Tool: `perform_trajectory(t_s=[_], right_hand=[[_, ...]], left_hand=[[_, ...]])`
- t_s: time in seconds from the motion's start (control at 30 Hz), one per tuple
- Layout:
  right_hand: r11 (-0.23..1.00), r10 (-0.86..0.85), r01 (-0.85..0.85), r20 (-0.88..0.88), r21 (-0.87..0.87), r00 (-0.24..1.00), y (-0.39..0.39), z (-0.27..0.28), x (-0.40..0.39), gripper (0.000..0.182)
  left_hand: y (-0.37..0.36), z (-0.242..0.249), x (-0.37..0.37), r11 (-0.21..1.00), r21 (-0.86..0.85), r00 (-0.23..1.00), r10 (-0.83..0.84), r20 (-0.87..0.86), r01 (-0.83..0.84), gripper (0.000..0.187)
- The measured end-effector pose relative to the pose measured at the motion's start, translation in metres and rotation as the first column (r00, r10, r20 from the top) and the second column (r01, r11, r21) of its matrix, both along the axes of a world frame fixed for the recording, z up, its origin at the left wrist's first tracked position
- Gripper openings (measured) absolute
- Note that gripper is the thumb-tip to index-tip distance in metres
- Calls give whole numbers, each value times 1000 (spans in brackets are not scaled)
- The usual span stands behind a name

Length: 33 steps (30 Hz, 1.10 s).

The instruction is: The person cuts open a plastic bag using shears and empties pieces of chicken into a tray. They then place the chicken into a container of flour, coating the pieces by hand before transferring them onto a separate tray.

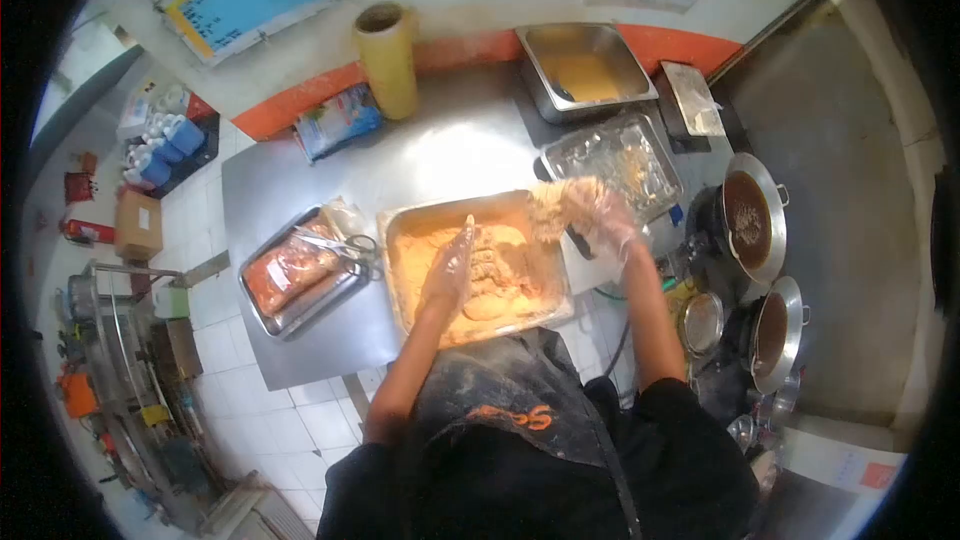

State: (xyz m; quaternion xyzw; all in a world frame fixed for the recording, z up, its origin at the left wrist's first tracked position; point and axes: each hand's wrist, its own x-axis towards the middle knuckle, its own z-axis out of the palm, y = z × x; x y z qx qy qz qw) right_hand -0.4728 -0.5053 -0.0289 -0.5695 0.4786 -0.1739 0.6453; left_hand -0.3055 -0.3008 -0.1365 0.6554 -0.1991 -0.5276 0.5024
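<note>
A coated piece [547, 210] is hanging at the right rim of the flour tray [500, 330], its long axis seeming to run near to far; blur is hiding which end is which. The tray is holding orange-yellow flour [420, 252] and clumped, coated pieces [487, 275]. Farther right, a shallow tray [655, 202] is holding wet residue, and a deep pan [632, 90] beyond it yellow liquid. At right, two woks [776, 230] [793, 345] are holding brown liquid, the far one with pale bits. At left, a small tray [322, 312] is carrying packed reddish meat [285, 275] and scissors [338, 245].

The gloved right hand [605, 222] is reaching far, its partly closed fingers gripping the piece. The left hand [450, 275] is slanting over the flour, open, fingers straight and pointing far, gripping nothing visible.
</note>
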Motion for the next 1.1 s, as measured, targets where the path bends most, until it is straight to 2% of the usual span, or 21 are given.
perform_trajectory(t_s=[0.1,0.13,0.23,0.3,0.37,0.47,0.5,0.53,0.57,0.6,0.63,0.7,0.73,0.77,0.8,0.83,0.9,0.93,1.0,1.07,1.1], right_hand=[[996,-91,93,90,-18,992,-36,0,-37,46],[993,-95,99,61,-66,994,-55,-6,-50,48],[938,-28,-77,-294,-339,955,-138,-51,-86,55],[840,0,-337,-620,-426,784,-179,-92,-96,59],[769,14,-407,-622,-493,783,-166,-87,-93,70],[645,-6,-577,-759,-500,651,-178,-142,-85,57],[643,-6,-577,-756,-504,654,-176,-150,-89,57],[668,62,-486,-609,-563,791,-170,-153,-92,56],[702,122,-388,-436,-597,892,-164,-155,-96,55],[704,122,-386,-434,-596,892,-161,-154,-99,55],[761,59,-303,-403,-574,913,-159,-144,-102,54],[849,-76,-123,-350,-513,934,-148,-112,-109,53],[947,-95,33,-180,-320,979,-119,-80,-101,51],[951,-95,34,-183,-309,978,-99,-79,-96,51],[857,97,-206,-245,-472,965,-82,-78,-92,52],[681,265,-422,-335,-599,904,-64,-80,-84,52],[756,347,-482,-354,-443,869,-8,-88,-46,56],[702,353,-559,-466,-441,811,18,-92,-24,61],[643,377,-648,-567,-408,732,42,-108,-6,67],[700,351,-677,-717,-227,603,50,-151,11,75],[673,248,-622,-671,-400,699,56,-181,4,80]], left_hand=[[-22,-28,-27,998,-50,957,-46,-288,33,57],[-32,-87,-36,911,-372,939,-269,-213,176,60],[-56,-53,-72,936,-229,962,-274,10,269,58],[-61,-30,-75,952,-207,961,-254,-113,227,58],[-62,-18,-74,980,-151,926,-175,-336,130,58],[-69,-41,-80,952,-278,856,-246,-455,126,67],[-71,-49,-80,938,-337,828,-251,-502,80,67],[-72,-43,-76,937,-339,831,-249,-497,78,67],[-71,-28,-69,918,-350,931,-278,-236,185,59],[-69,-14,-61,898,-329,955,-295,42,292,52],[-67,1,-50,899,-326,954,-297,43,294,52],[-57,25,-23,983,-32,874,-146,463,181,57],[-53,29,-8,983,-24,873,-152,463,183,57],[-48,31,4,988,100,798,-152,583,115,58],[-42,31,14,978,207,703,-168,691,30,60],[-33,28,22,977,211,702,-174,691,33,60],[-20,13,33,874,447,295,-485,823,189,62],[-22,-1,39,871,453,297,-490,819,190,62],[-19,-45,51,873,483,683,-393,616,68,68],[3,-91,49,840,527,663,-468,585,129,70],[8,-101,49,813,547,628,-534,566,200,72]])
